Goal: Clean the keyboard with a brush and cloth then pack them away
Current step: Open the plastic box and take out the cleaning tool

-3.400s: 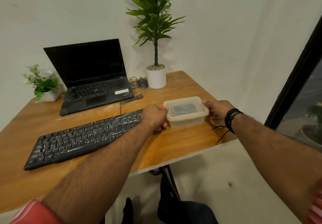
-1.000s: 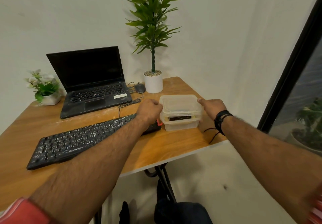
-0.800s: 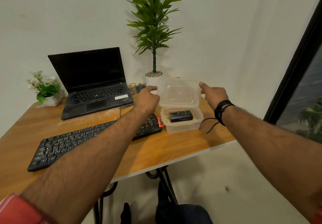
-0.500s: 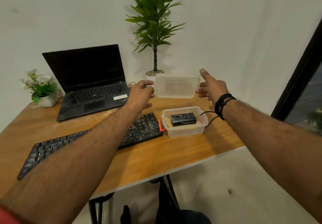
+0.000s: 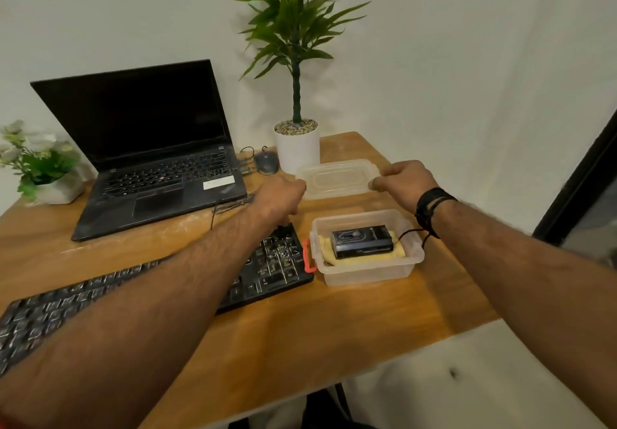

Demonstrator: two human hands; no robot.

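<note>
Wooden desk (image 5: 300, 335) against a white wall.

Open black laptop (image 5: 147, 161), screen dark, at back left.

Black keyboard (image 5: 267, 268) lies diagonally across the near left of the desk, partly hidden under the left forearm; its right end is just beside the container.

Tall potted plant (image 5: 295, 61) in a white pot at back centre. Small flowering plant (image 5: 36, 161) in a white pot at far left.

Clear plastic container (image 5: 367, 271), lid off, on the desk at right, orange latch on its left end. Inside: a yellow cloth (image 5: 364, 258) with a black box (image 5: 362, 241) lying on top. No brush can be made out.

Clear lid (image 5: 337, 178) behind the container, near the white pot, low over or on the desk; cannot tell which.

Left hand (image 5: 278, 199) grips the lid's left edge, fingers curled. Right hand (image 5: 405, 178) pinches its right edge; black wristband (image 5: 432, 204) with a cord dangling over the container rim.

Black mouse (image 5: 266, 163) between laptop and pot.
</note>
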